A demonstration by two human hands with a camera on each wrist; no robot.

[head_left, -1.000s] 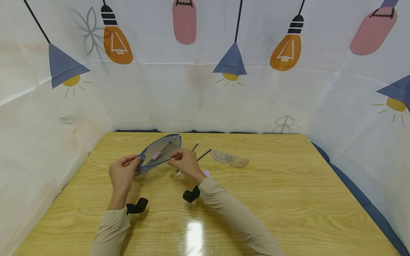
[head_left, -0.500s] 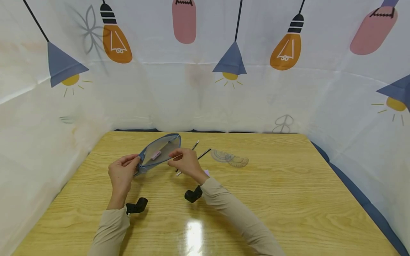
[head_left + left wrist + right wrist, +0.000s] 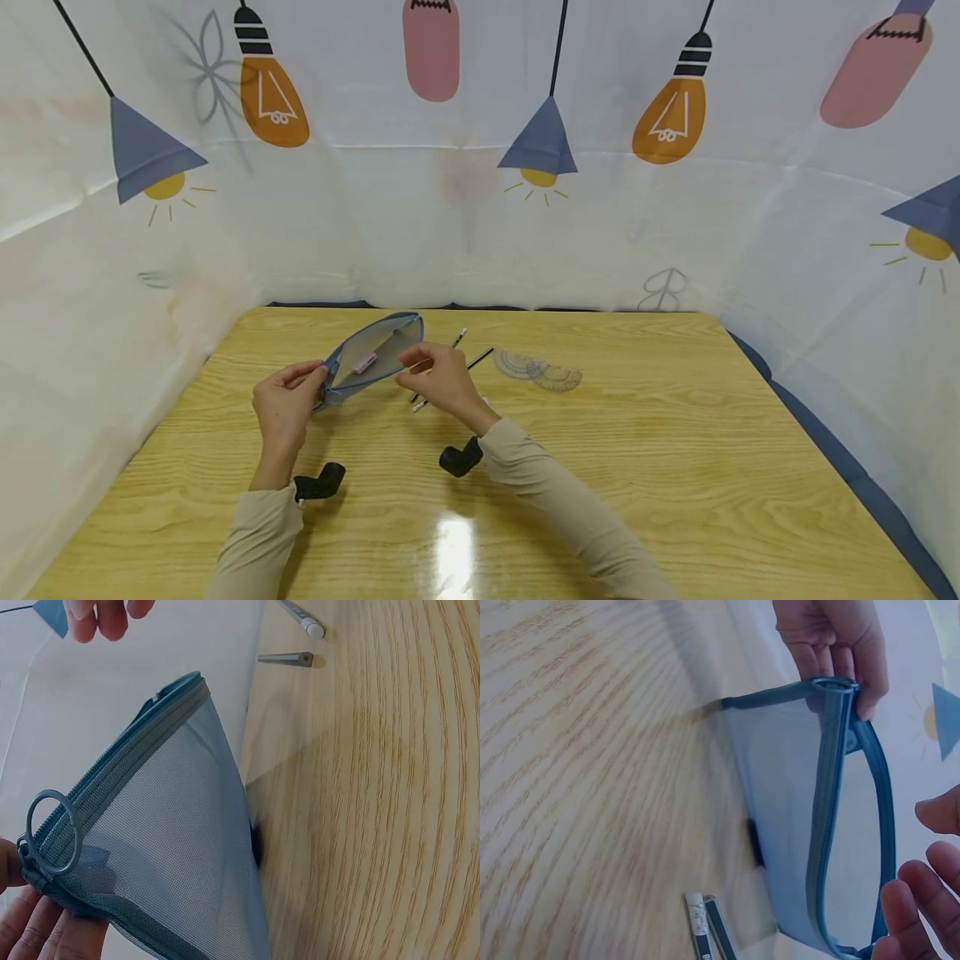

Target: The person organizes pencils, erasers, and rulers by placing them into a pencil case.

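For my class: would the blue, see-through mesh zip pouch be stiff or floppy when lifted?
The blue, see-through mesh zip pouch will probably flex, as its sides look thin. Its darker blue zip edging seems stiffer, since it bows into an open curve. The small pink object inside might slide out if the open pouch tips.

Room thru pouch mouth [image 3: 826,795], obs. pencils [image 3: 700,928] alongside
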